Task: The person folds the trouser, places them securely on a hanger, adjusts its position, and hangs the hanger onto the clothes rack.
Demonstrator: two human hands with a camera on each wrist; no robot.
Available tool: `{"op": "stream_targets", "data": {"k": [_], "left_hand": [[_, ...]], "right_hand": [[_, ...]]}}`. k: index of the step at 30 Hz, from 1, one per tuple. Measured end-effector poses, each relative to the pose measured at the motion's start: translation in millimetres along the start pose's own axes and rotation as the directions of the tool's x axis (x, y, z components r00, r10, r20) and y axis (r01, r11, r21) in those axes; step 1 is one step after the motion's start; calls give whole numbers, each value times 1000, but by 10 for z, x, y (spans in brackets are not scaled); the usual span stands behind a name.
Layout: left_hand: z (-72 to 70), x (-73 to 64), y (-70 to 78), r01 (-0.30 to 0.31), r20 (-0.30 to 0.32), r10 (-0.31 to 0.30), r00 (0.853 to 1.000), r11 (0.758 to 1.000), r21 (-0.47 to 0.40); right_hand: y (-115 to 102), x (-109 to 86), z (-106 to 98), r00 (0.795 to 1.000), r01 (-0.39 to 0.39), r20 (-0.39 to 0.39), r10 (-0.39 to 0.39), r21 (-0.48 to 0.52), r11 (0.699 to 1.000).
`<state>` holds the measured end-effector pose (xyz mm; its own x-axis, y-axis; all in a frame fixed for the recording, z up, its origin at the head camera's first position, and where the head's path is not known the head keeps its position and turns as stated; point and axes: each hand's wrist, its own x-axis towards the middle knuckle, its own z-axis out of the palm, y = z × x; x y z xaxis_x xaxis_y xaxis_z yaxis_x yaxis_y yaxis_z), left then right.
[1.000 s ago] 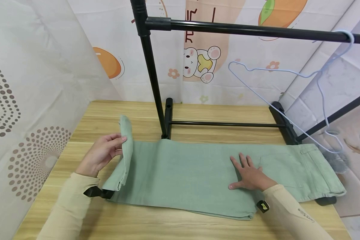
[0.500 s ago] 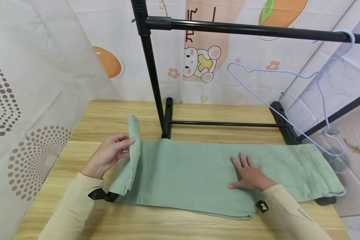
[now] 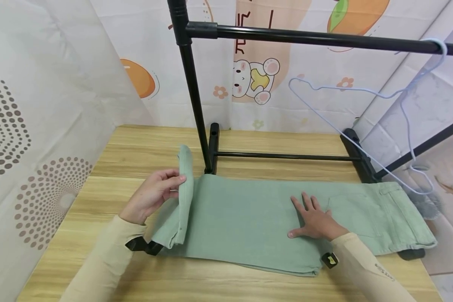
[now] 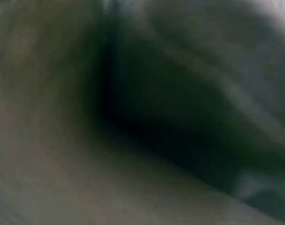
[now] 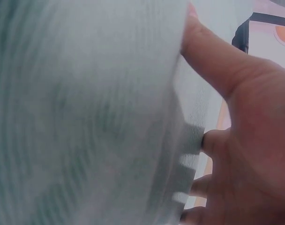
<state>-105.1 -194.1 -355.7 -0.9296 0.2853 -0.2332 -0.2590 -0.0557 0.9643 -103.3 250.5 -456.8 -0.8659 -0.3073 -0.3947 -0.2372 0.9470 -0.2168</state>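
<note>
Pale green trousers lie lengthwise on the wooden table, legs stacked, with the waistband and a back pocket at the right. My left hand pinches the leg end between thumb and fingers, holding that folded flap raised and tilted over the rest of the leg. With fingers spread, my right hand rests flat on the trousers just left of the pocket. In the right wrist view the same right hand shows its thumb and fingertips against the green cloth. The left wrist view is dark and blurred by cloth close to the lens.
A black garment rack stands behind the trousers, its base on the wooden table. From its top bar hangs a light blue wire hanger, its lower corner overlapping the waistband in the head view. Printed curtains enclose the back and sides.
My left hand has moved to the right, carrying the raised flap of the leg end with it over the trousers. The right hand has stayed in place.
</note>
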Motion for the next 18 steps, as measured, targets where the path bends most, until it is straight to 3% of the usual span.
{"op": "stream_targets", "data": {"k": [18], "left_hand": [[405,177,-91,57,96,-61,994,998,37]], "right_hand": [[4,-2,3,1000,-11,-12,11,-5,1000]]}}
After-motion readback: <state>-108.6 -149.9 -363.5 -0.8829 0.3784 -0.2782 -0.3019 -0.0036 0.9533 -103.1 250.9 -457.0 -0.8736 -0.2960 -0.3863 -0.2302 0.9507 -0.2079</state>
